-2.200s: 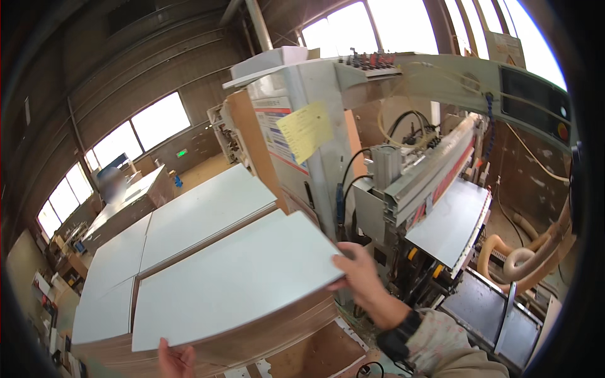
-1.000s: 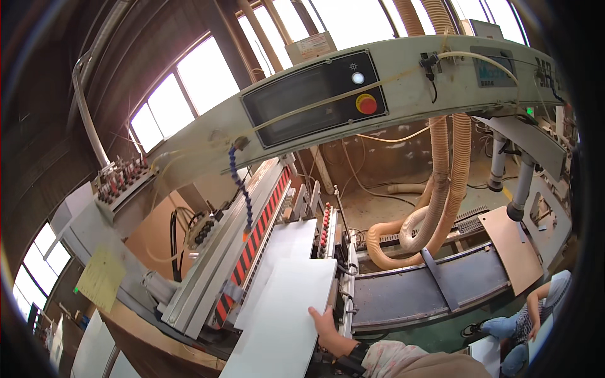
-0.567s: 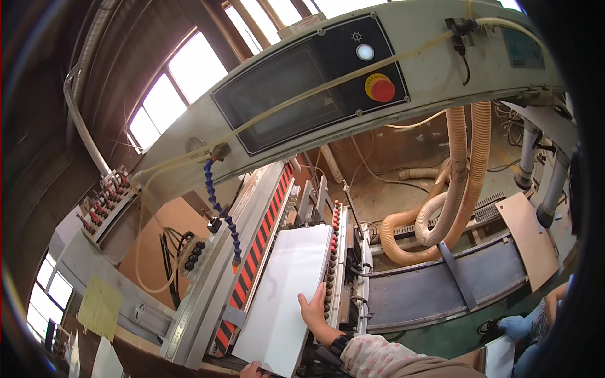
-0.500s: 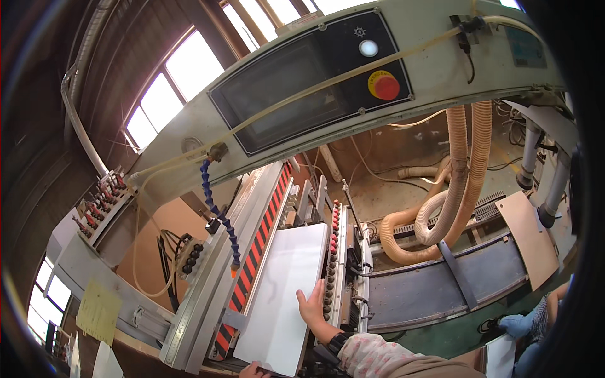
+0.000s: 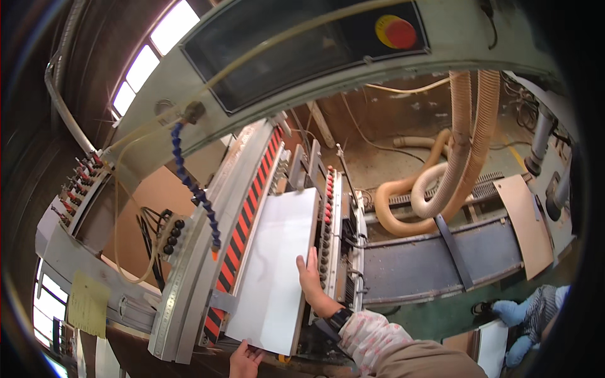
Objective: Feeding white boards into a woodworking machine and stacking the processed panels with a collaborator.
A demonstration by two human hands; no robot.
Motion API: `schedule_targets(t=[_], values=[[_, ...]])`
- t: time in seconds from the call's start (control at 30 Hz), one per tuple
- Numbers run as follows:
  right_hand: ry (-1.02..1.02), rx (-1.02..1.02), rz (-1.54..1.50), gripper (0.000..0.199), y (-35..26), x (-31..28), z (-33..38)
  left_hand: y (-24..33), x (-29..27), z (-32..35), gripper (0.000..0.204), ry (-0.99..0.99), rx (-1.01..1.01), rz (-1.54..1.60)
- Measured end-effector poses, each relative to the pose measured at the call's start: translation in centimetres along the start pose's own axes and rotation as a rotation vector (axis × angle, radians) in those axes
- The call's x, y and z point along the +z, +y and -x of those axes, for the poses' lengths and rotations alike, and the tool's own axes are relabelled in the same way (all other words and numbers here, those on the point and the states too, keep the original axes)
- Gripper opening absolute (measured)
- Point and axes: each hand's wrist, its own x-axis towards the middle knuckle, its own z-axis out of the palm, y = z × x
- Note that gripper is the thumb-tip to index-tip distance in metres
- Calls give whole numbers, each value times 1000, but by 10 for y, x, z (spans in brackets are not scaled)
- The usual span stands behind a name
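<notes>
A long white panel (image 5: 270,271) lies on the machine bed, between a red-and-black striped rail (image 5: 247,228) and a row of red and dark rollers (image 5: 328,205). My left hand (image 5: 246,361) holds the panel's near end by its left corner, thumb on the edge and fingers curled, partly under it. Against the panel's right long edge rests my right hand (image 5: 310,281), its fingers stretched out and pointing away from me. A dark watch-like band is on the right wrist.
A control panel with a red emergency button (image 5: 400,33) spans overhead. A blue segmented hose (image 5: 189,183) hangs left of the panel. Beige ducts (image 5: 463,145) and a dark conveyor-like bed (image 5: 416,264) lie to the right. Another person's blue sleeve (image 5: 517,315) shows at lower right.
The view has tilted downward, so the machine sits higher in the picture and more of my left hand shows. Both hands keep nearly the same places on the panel.
</notes>
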Motion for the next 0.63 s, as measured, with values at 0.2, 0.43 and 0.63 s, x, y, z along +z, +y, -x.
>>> schedule_targets(t=[0.2,0.43,0.63], values=[[42,-8,-69,66,18,-2,-9,-11,-8,-22,24,85,-37,145],[51,-156,56,66,27,-4,-9,4,33,-10,36,166,-44,74],[54,-148,75,66,8,-3,-2,1,22,-6,38,138,-52,13]])
